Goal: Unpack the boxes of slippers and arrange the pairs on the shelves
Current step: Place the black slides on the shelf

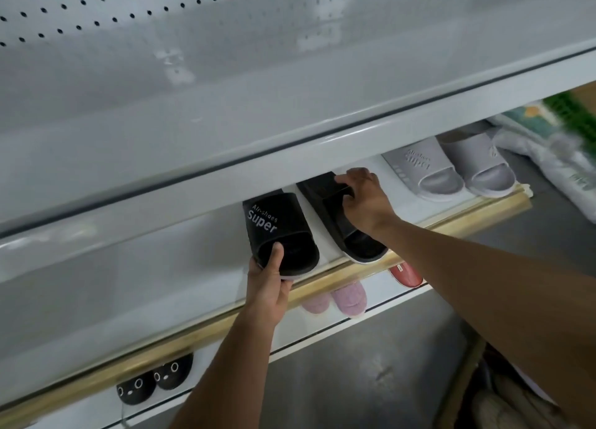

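Hands work on the middle shelf (451, 217) — left hand (269, 286) pinches the heel of one black slipper (280, 231), right hand (366, 199) curls its fingers over the strap of the second black slipper (332, 202), just beside grey slippers (451, 167).

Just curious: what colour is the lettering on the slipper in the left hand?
White, on the black plastic slide slipper; head view.

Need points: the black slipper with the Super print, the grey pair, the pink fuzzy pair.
black slipper with Super print (274, 223), head view, on its strap
grey pair (451, 167), head view, between the two straps' inner edges
pink fuzzy pair (346, 298), head view, on the right slipper's toe
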The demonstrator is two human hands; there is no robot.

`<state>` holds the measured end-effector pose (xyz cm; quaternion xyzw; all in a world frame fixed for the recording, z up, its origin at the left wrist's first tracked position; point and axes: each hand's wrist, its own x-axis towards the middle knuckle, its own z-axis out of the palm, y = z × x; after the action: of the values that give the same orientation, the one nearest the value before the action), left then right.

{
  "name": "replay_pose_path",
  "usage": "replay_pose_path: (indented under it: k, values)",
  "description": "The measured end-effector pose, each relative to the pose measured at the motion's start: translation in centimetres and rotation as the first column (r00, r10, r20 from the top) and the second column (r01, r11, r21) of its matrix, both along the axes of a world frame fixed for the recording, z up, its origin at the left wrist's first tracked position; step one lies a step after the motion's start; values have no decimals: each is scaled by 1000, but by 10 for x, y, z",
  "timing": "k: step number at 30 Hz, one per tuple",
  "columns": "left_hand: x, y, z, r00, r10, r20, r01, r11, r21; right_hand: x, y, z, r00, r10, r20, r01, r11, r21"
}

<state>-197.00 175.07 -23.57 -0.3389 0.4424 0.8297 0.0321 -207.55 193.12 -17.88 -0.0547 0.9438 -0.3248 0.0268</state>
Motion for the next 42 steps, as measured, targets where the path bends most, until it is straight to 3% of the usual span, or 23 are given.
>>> replay_pose_path:
  k: [3, 6, 8, 12, 18, 19, 21, 24, 26, 31, 37, 42]
  values:
    - [-19, 12, -5, 997, -24, 73, 26, 999, -33, 8, 12, -11, 992, -122, 23, 122, 992, 7]
    - [-30, 20, -11, 981, -98, 168, 116, 988, -104, 14, 16, -20, 951, -216, 220, 191, 973, 130]
    - [-33, 24, -12, 968, -146, 202, 192, 955, -227, 16, 16, -24, 926, -208, 316, 174, 976, 132]
    - [-34, 20, -17, 939, -247, 238, 328, 851, -411, 15, 16, -23, 922, -157, 353, 150, 987, 47]
    - [-30, 1, -6, 857, -269, 440, 508, 584, -633, 34, 15, -20, 934, -228, 276, 235, 972, 10]
    - [-24, 0, 2, 860, -263, 438, 502, 597, -626, 42, 14, -18, 936, -243, 255, 257, 966, -21]
    - [-8, 2, 19, 896, -271, 352, 432, 715, -550, 61, 15, -16, 947, -257, 191, 279, 956, -95]
    - [26, 8, 49, 925, -315, 213, 366, 889, -275, 100, 15, -10, 951, -279, 135, 302, 933, -195]
    - [56, 12, 66, 926, -337, 167, 362, 920, -149, 132, 15, -8, 933, -339, 124, 360, 891, -276]
    - [132, 9, 68, 869, -468, 157, 484, 872, -76, 224, 18, -9, 881, -468, 71, 463, 819, -340]
    - [197, 13, 60, 785, -586, 199, 610, 788, -85, 340, 28, -12, 819, -507, 268, 572, 689, -445]
    - [262, 38, 25, 663, -678, 317, 731, 677, -83, 449, 70, -56, 702, -526, 480, 708, 585, -395]
